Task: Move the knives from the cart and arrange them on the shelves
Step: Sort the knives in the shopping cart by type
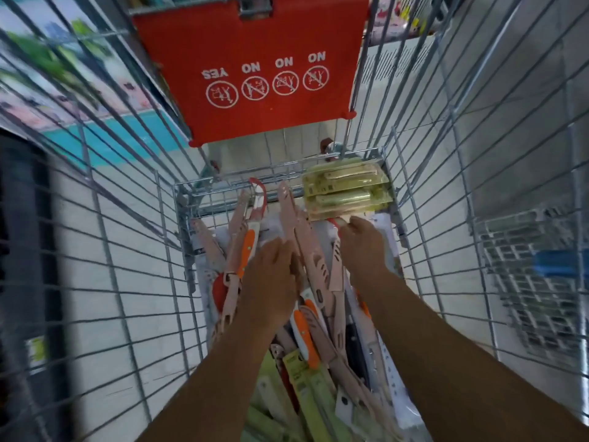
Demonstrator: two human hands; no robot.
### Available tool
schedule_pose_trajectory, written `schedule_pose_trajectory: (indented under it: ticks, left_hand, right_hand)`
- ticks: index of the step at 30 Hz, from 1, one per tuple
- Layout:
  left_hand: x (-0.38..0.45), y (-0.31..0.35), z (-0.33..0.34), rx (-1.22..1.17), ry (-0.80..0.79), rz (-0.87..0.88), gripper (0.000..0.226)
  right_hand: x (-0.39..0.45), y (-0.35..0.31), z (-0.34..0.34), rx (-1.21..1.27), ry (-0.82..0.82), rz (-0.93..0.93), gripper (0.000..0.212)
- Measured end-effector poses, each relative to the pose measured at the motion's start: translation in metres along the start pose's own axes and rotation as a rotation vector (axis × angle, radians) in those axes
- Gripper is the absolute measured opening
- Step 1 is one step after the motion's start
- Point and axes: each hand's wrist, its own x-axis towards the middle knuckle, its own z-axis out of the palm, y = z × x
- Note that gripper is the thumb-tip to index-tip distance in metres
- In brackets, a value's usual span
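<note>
Two hands in cart point(178, 218): left hand point(271, 282) flat, fingers spread, on pink knives point(314, 266); right hand point(361, 240) at 1 o'clock, pinching yellow pack point(345, 194) edge.

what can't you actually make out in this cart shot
- Head view: whether the left hand grips a pink knife; its fingers are hidden behind its own back.
- Right hand: its fingertips reach under the green packs, so its grip is unclear.
- Cart bottom: buried under the knife pile.
- Shelves at left: motion-blurred.
- Nearest green packets: cut off by the bottom edge.
</note>
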Motion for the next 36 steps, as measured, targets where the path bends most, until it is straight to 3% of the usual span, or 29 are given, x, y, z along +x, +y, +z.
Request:
schedule_pose_trajectory:
  ticks: [1,3,5,10,13,17,21,25,32,34,36]
  left_hand:
    - [-0.006,-0.004,0.003,0.032,-0.007,-0.002,0.051]
    - [-0.025,-0.008,0.011,0.036,-0.158,-0.105,0.061]
    - [-0.046,-0.011,0.014,0.124,-0.197,-0.146,0.065]
    - [-0.096,-0.007,0.020,0.044,-0.136,-0.289,0.061]
    - [-0.122,0.000,0.022,0.011,-0.148,-0.436,0.065]
    - [-0.151,0.005,0.024,-0.089,-0.234,-0.650,0.083]
    - [-0.169,0.009,0.031,-0.164,-0.288,-0.744,0.086]
    - [-0.173,0.016,0.035,-0.147,-0.260,-0.733,0.086]
    - [-0.174,0.023,0.043,-0.285,-0.137,-0.828,0.107]
    - [-0.176,0.022,0.044,-0.288,-0.128,-0.882,0.105]
    - [-0.179,0.021,0.043,-0.281,-0.092,-0.898,0.087]
  right_hand:
    - [-0.011,0.008,0.004,0.000,-0.030,-0.077,0.013]
    - [-0.034,0.022,0.010,-0.098,-0.108,-0.149,0.032]
    - [-0.057,0.035,0.014,-0.257,-0.145,-0.245,0.038]
    - [-0.112,0.068,0.019,-0.449,-0.244,-0.407,0.038]
    - [-0.135,0.091,0.020,-0.706,-0.333,-0.492,0.057]
    - [-0.161,0.100,0.013,-0.827,-0.336,-0.477,0.063]
    - [-0.180,0.103,0.002,-0.909,-0.380,-0.346,0.071]
    - [-0.188,0.118,0.000,-0.957,-0.418,-0.413,0.069]
    - [-0.182,0.133,-0.003,-0.929,-0.366,-0.340,0.080]
    - [-0.183,0.135,-0.003,-0.907,-0.344,-0.315,0.079]
    - [-0.184,0.136,-0.004,-0.925,-0.336,-0.313,0.078]
